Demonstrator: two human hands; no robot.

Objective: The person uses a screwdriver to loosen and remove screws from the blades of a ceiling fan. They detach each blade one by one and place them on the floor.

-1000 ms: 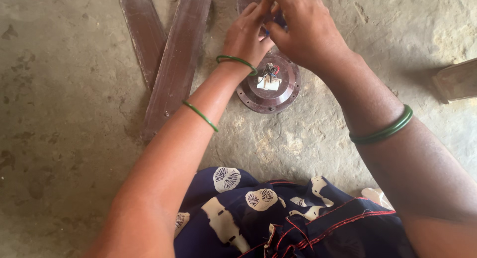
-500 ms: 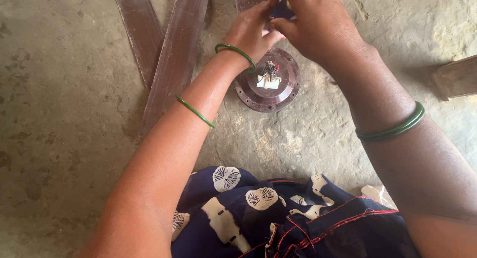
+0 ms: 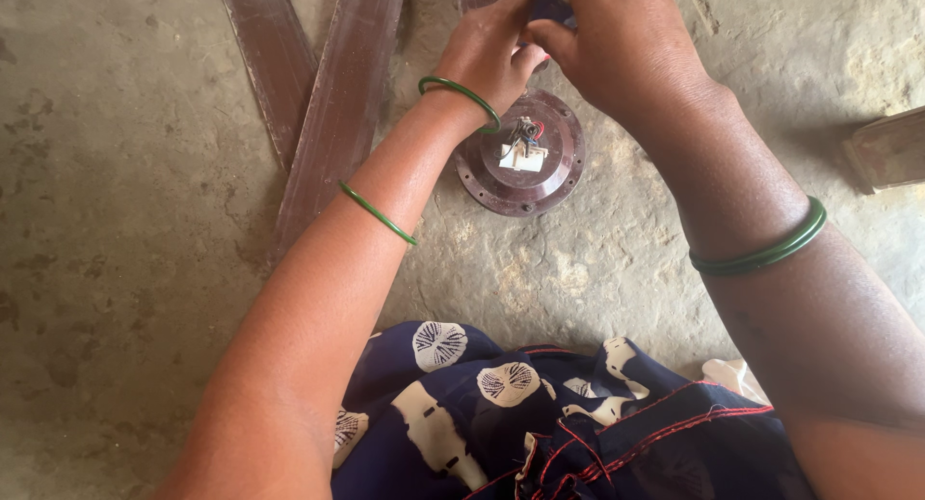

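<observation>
A round brown fan motor housing (image 3: 525, 177) lies on the concrete floor, with a white terminal block and wires at its centre. Just above it my left hand (image 3: 491, 47) and my right hand (image 3: 626, 42) meet near the top edge of the view, fingers closed together around a small dark part (image 3: 551, 4) that is mostly hidden. Green bangles ring both of my wrists and my left forearm.
Two long brown fan blades (image 3: 332, 115) lie on the floor at the upper left, a third partly hidden behind my hands. A brown block (image 3: 891, 148) sits at the right edge. Dark blue patterned cloth (image 3: 540, 413) covers my lap at the bottom.
Both hands have drifted slightly up and to the right, still pressed together over the motor housing. The housing and blades have not moved on the floor.
</observation>
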